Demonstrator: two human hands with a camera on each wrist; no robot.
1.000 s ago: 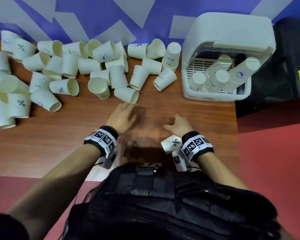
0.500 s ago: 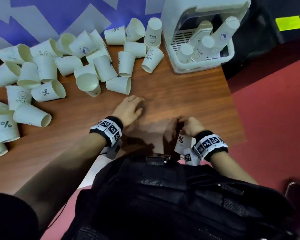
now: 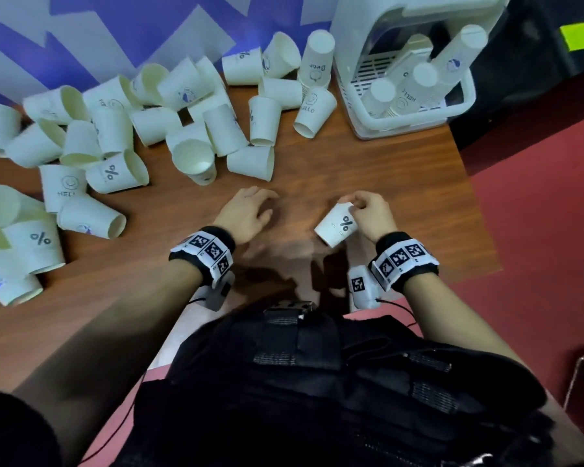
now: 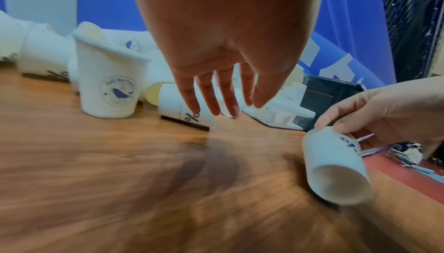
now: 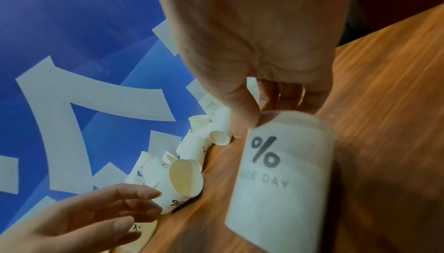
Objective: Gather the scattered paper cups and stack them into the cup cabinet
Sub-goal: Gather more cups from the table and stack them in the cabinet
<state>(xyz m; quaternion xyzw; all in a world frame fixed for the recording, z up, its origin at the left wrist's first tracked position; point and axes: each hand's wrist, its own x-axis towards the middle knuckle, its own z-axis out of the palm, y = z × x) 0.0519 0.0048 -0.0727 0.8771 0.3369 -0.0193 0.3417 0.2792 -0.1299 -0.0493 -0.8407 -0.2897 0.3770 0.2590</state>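
Right hand (image 3: 371,214) pinches base of percent-mark cup (image 3: 336,225), near right on tabletop (image 3: 368,163), mouth tilted down. Left hand (image 3: 250,214) empty, fingers relaxed. Risk: thin fingertip pinch may slip; cup falls before far-right cup cabinet (image 3: 415,38).

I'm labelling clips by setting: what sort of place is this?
Probably an indoor staged work area, not a home kitchen: a brown wooden table strewn with white paper cups, a white plastic cup cabinet, a blue-and-white patterned backdrop and red flooring.

dim indoor light | soft shadows | wrist views blurred (edges warped)
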